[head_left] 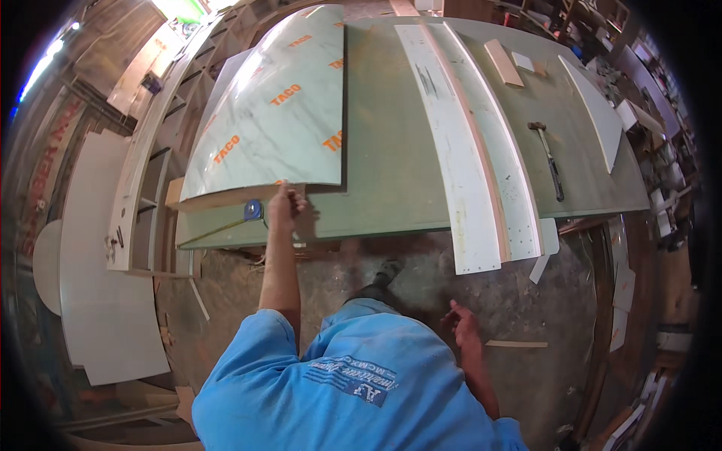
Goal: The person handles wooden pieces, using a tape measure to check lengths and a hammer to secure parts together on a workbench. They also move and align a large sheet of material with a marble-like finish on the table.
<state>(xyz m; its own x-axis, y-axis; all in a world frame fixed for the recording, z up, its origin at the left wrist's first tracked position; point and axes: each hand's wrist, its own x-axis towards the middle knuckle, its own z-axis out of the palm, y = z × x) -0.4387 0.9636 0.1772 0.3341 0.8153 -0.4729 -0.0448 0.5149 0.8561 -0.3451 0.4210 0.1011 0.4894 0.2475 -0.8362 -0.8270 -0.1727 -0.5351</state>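
A glossy white marble-patterned panel [259, 113] with orange print lies on the left part of the green table. My left hand [286, 207] is at its near edge, fingers curled, with a fingertip at the panel's rim. The finger undersides are partly hidden, but the hand appears closed on that edge. Just left of this hand, a blue tape measure [253, 210] rests near the table's front edge, its yellow blade drawn out to the left. My right hand [462, 323] hangs low beside my body, away from the table, with its fingers apart and nothing visible in them.
Long white boards [451, 135] lie across the green table [376, 113] and overhang its front edge. A hammer [547, 158], a wooden block [503, 63] and a pointed white offcut [594, 109] lie farther right. A wooden cabinet frame [147, 195] stands left. A thin strip [517, 344] lies on the floor.
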